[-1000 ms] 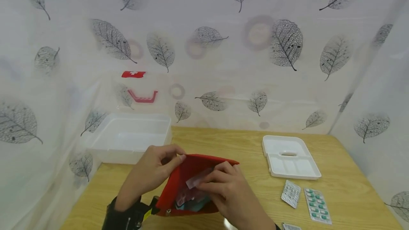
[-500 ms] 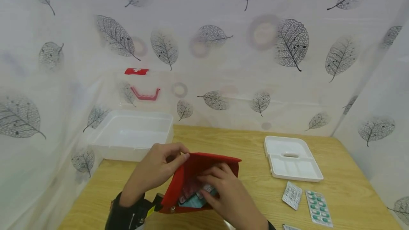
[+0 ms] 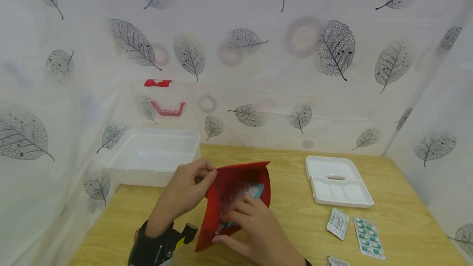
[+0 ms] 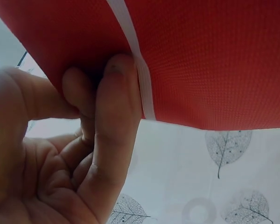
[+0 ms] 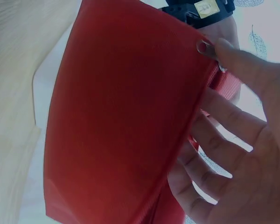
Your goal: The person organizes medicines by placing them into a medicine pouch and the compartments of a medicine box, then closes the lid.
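A red fabric pouch (image 3: 207, 225) is held with its mouth facing up in the head view. My left hand (image 3: 190, 188) pinches its far left rim; the left wrist view shows thumb and finger gripping red cloth (image 4: 205, 60) beside a white strip. My right hand (image 3: 255, 229) has its fingers inside the mouth and its thumb outside the near rim. In the right wrist view, that thumb (image 5: 238, 58) touches the corner by a metal zip pull (image 5: 206, 48). Inside the pouch lie a teal-and-white packet (image 3: 256, 190) and clear plastic, partly hidden by my fingers.
A white translucent box (image 3: 151, 151) stands at the back left. On the right are a white divided tray (image 3: 340, 184), a silver blister pack (image 3: 338, 223), a green-and-white capsule blister pack (image 3: 368, 238) and a partly cut-off pack (image 3: 338, 261). A leaf-print curtain hangs behind.
The pouch has tilted, its far right corner rising. My right hand has let go of the clear plastic piece and shifted to the near rim. My left hand keeps its hold.
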`<state>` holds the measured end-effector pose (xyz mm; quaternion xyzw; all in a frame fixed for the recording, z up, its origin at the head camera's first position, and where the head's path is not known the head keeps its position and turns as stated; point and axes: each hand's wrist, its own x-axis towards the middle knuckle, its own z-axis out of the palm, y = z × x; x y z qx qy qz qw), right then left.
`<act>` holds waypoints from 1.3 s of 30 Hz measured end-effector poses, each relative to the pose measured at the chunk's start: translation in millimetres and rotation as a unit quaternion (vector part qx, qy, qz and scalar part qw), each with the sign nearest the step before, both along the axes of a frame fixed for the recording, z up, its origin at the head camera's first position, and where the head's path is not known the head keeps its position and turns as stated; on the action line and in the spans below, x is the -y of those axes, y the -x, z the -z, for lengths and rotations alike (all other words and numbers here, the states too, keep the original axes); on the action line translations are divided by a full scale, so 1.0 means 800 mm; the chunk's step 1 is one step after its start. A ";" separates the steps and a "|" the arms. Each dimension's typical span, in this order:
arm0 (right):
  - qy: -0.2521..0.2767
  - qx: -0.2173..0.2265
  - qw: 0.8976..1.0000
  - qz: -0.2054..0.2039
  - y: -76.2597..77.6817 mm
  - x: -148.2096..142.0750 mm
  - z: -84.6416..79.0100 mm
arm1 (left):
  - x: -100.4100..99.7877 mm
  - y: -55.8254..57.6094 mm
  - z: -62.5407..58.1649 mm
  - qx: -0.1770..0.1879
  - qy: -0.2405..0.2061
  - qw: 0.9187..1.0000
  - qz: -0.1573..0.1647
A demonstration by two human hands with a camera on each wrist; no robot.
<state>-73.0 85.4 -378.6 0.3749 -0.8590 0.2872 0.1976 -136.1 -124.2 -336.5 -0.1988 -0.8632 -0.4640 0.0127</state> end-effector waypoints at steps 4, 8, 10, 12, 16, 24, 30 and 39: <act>-0.019 -0.004 1.000 -0.013 0.000 0.002 0.001 | -0.001 0.001 -0.002 0.026 -0.022 0.999 -0.008; -0.039 0.010 0.999 -0.025 0.000 -0.002 -0.002 | -0.001 0.001 -0.001 0.029 -0.023 0.999 -0.011; -0.046 0.013 0.998 -0.032 0.000 -0.006 -0.003 | -0.003 0.001 0.001 0.025 -0.014 1.000 -0.010; -0.053 0.017 0.998 -0.037 0.001 -0.011 -0.003 | -0.006 0.002 0.006 0.017 -0.001 1.000 -0.004; -0.066 0.056 0.996 -0.034 0.003 -0.019 -0.004 | -0.018 0.006 0.017 -0.003 0.030 0.999 0.020; -0.066 0.238 0.969 -0.013 0.010 -0.028 -0.012 | -0.034 0.007 0.027 0.009 0.102 0.991 0.090; -0.057 0.245 0.966 0.055 0.013 -0.030 -0.010 | -0.032 -0.003 0.022 0.072 0.113 0.979 0.154; -0.033 0.170 0.973 0.153 0.024 -0.031 0.005 | -0.033 -0.001 0.028 0.076 0.144 0.972 0.169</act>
